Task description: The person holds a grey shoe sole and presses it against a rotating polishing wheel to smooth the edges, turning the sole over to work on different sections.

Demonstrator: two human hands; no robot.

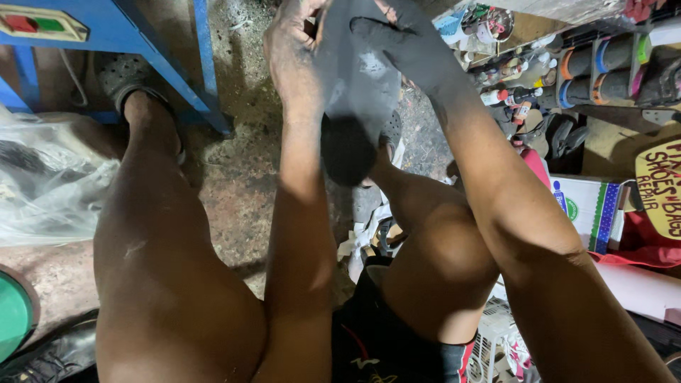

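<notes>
Dark sole piece (pixel 355 106) held up over the knees, left hand (pixel 294 50) closed on its left edge, blackened right hand (pixel 411 46) clamped on top; looks light, rubbery-flexible, best gripped by edges.

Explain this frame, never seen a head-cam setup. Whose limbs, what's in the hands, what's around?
There is no machine here. One camera sits on a person's head and looks down, so the arms and bare legs you see are the wearer's own, seated.

The left hand and the right hand are both raised and have a grip on a dark shoe sole, which hangs down between them; the right hand is blackened with grime.

Below is a rough concrete floor. To the left stand a blue metal frame and a clear plastic bag. To the right, a shelf of small bottles and tape rolls and a yellow sign.
</notes>
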